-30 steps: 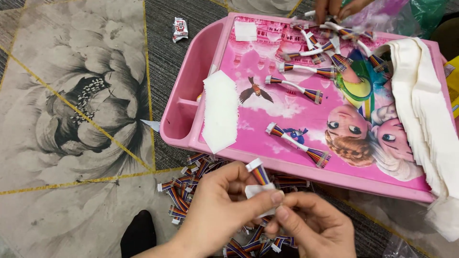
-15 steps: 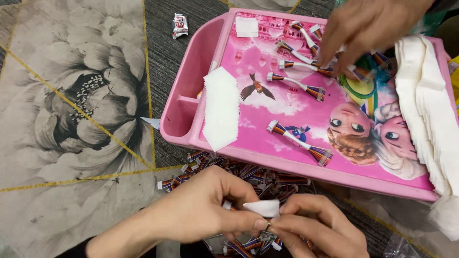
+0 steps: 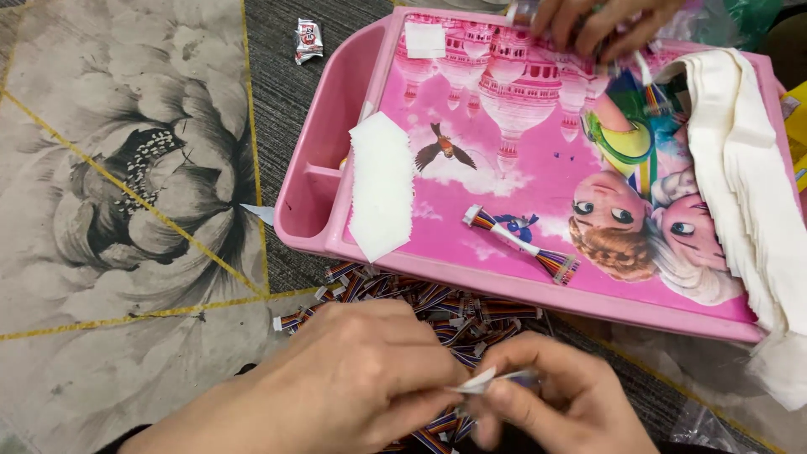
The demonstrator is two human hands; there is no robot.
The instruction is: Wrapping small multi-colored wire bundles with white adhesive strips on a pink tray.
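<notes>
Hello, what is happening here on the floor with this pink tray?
A person's left hand and right hand pinch a small white strip together, just above a pile of short multicoloured wire bundles on the carpet. One wrapped bundle lies on the pink tray, beside a white pad and a stack of white strips. Another person's hand reaches over the tray's far edge.

**Even light, blurred hands**

Bright, soft light is falling evenly from above, leaving only faint shadows under the pink tray (image 3: 336, 244). The glossy tray surface is giving off a mild sheen, with no harsh glare. The left hand (image 3: 353, 387) and right hand (image 3: 555, 403) are smearing with motion blur, as is another person's hand (image 3: 597, 25) at the top edge. The carpet (image 3: 126, 168) is staying sharp.
</notes>
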